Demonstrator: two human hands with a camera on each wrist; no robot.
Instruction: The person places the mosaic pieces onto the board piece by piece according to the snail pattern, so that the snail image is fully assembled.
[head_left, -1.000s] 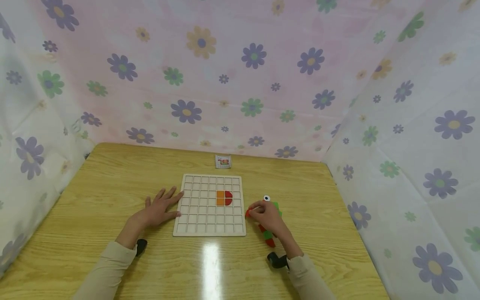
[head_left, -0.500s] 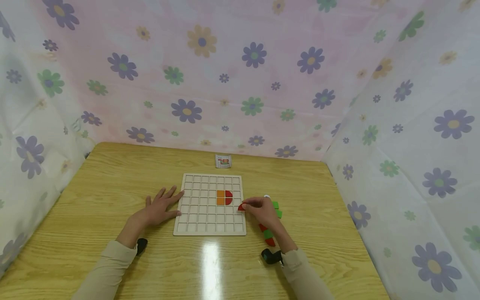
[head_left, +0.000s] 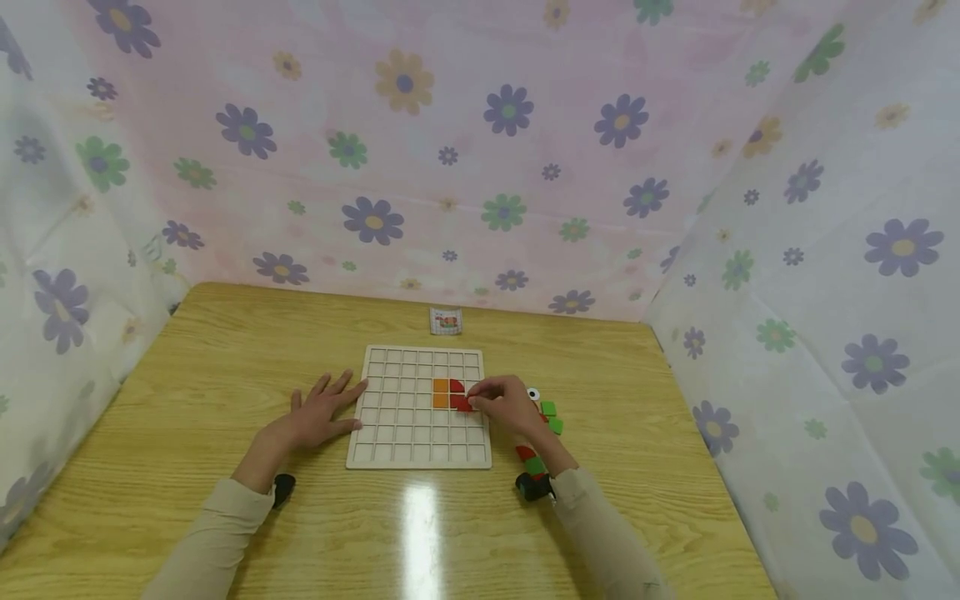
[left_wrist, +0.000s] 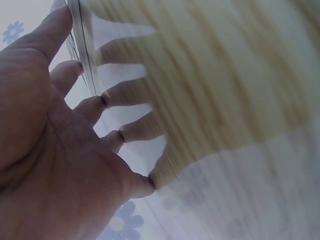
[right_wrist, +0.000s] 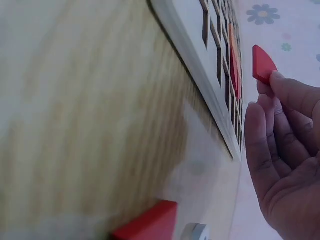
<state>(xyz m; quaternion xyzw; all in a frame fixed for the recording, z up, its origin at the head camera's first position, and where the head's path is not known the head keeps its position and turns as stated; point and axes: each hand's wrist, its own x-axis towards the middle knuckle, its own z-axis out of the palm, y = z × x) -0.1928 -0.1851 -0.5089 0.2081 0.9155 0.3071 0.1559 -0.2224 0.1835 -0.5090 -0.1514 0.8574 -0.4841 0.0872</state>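
A pale wooden grid board (head_left: 397, 433) lies on the table in the head view. Orange pieces (head_left: 440, 392) sit in its cells, with red quarter-round pieces (head_left: 457, 386) beside them to the right. Over the board's right part, my right hand (head_left: 512, 407) pinches another red quarter-round piece (right_wrist: 262, 65) between thumb and fingertips. The right wrist view has this piece raised above the board. My left hand (head_left: 315, 412) rests with spread fingers at the board's left edge; in the left wrist view its fingertips touch the table and a fingertip meets the board's side.
Right of the board lie loose pieces: green squares (head_left: 549, 408), a round eye piece (head_left: 533, 393) and a red piece (head_left: 522, 453), partly hidden by my right arm. A small picture card (head_left: 446, 322) lies behind the board. Flower-patterned cloth (head_left: 510, 217) stands behind the table.
From the loose pieces on the right, my right hand has moved left and over the board, carrying the red quarter-round piece. The left hand has stayed put.
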